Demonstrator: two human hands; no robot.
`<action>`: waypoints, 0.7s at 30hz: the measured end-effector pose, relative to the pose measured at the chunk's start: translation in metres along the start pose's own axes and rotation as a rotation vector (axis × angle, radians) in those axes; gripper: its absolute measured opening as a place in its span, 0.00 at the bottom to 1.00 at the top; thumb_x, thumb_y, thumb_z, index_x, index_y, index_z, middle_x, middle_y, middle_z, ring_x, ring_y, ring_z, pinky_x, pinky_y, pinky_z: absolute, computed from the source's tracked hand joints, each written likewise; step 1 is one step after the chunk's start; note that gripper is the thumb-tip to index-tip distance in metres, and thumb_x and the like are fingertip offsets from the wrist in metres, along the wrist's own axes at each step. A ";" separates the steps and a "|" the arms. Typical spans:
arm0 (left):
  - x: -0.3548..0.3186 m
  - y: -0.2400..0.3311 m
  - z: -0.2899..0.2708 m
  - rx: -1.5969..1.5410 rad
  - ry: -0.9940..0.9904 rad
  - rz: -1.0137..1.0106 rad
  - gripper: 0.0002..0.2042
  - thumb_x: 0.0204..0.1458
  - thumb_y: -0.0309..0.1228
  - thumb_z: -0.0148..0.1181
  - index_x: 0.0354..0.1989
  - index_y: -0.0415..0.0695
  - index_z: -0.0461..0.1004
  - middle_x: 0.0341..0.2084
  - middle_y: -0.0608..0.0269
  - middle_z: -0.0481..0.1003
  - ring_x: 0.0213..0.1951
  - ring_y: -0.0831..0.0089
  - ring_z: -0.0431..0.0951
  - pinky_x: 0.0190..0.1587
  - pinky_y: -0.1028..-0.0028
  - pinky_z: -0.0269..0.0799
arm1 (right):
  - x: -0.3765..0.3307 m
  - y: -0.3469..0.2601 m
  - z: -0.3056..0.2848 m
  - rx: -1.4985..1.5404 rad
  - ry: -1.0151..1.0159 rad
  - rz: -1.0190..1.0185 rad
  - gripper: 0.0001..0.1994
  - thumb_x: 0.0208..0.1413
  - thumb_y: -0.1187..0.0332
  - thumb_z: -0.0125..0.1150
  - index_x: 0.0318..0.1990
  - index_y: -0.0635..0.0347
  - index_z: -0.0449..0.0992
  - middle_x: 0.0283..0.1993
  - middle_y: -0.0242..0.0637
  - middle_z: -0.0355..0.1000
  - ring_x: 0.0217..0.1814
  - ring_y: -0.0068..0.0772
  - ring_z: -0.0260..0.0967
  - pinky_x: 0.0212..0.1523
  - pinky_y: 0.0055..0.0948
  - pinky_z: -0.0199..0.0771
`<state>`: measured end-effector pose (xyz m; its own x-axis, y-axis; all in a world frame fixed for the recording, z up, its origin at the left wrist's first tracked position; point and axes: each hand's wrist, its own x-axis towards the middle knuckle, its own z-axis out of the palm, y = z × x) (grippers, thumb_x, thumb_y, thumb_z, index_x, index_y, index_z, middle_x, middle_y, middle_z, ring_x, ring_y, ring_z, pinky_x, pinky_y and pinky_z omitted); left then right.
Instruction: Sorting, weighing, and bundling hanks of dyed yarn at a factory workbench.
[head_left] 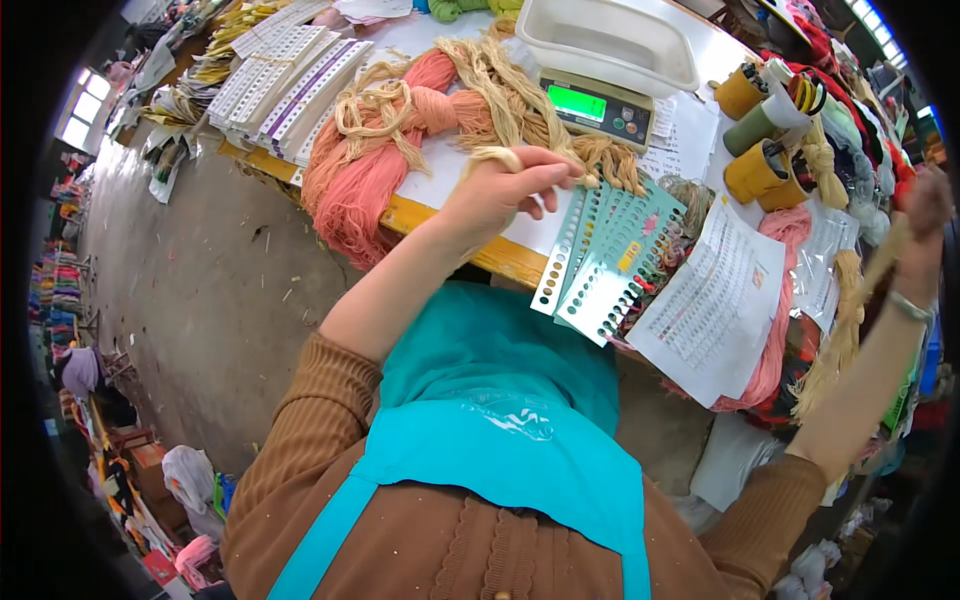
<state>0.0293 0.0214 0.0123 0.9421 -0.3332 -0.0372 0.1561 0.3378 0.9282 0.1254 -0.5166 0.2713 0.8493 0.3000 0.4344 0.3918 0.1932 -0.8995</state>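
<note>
My left hand [515, 192] is closed over the front of the table, with a loop of cream thread [495, 157] around it and its fingertips by several small tan thread hanks [608, 165]. Just below lie fanned teal thread cards [610, 245] with rows of punched holes, some with thread tied through. At the far right my right hand [928, 205] is raised and somewhat blurred, its fingers curled. A smeared beige strand [882, 262] runs down from it beside a hanging beige hank [845, 300].
Coral and cream hanks [345, 185] hang over the table edge, beside stacks of white punched cards [290, 80]. A lit digital scale [577, 103] stands before a white plastic tub [610, 50]. Right of it are yellow and green cups [752, 178] and printed sheets [712, 305].
</note>
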 end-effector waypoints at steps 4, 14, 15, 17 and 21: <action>0.016 -0.007 0.025 0.301 0.032 0.038 0.15 0.58 0.33 0.58 0.51 0.40 0.75 0.34 0.69 0.76 0.31 0.83 0.74 0.30 0.82 0.70 | -0.031 0.171 0.190 -0.261 0.231 0.113 0.05 0.61 0.68 0.53 0.37 0.57 0.75 0.31 0.25 0.70 0.28 0.11 0.61 0.28 0.12 0.58; 0.047 -0.058 0.041 0.633 0.041 0.385 0.14 0.56 0.33 0.61 0.49 0.42 0.76 0.40 0.60 0.70 0.41 0.75 0.73 0.40 0.75 0.72 | -0.076 0.269 0.263 -0.192 -0.377 0.612 0.06 0.62 0.68 0.56 0.40 0.62 0.73 0.33 0.27 0.73 0.24 0.10 0.59 0.24 0.14 0.59; 0.049 -0.060 0.039 0.689 0.056 0.389 0.11 0.57 0.33 0.60 0.45 0.40 0.77 0.39 0.61 0.71 0.42 0.75 0.73 0.40 0.75 0.71 | -0.077 0.268 0.266 -0.070 -0.321 0.680 0.06 0.61 0.69 0.57 0.40 0.63 0.73 0.33 0.28 0.73 0.24 0.11 0.60 0.24 0.13 0.60; 0.052 -0.061 0.039 0.826 0.085 0.416 0.10 0.57 0.33 0.60 0.40 0.39 0.77 0.35 0.62 0.71 0.40 0.76 0.73 0.37 0.75 0.71 | -0.078 0.270 0.265 0.054 -0.260 0.751 0.07 0.60 0.70 0.57 0.41 0.64 0.73 0.33 0.29 0.73 0.25 0.11 0.62 0.24 0.13 0.60; 0.058 -0.061 0.040 0.450 0.057 0.064 0.10 0.58 0.34 0.59 0.33 0.39 0.75 0.23 0.69 0.71 0.27 0.80 0.73 0.26 0.78 0.67 | -0.086 0.288 0.265 -0.185 -0.208 0.597 0.09 0.57 0.71 0.61 0.43 0.65 0.73 0.32 0.30 0.74 0.26 0.15 0.66 0.26 0.16 0.65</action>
<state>0.0621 -0.0536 -0.0315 0.9625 -0.2709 0.0165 -0.0351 -0.0641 0.9973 0.0713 -0.2394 -0.0133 0.8608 0.4837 -0.1581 -0.0548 -0.2207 -0.9738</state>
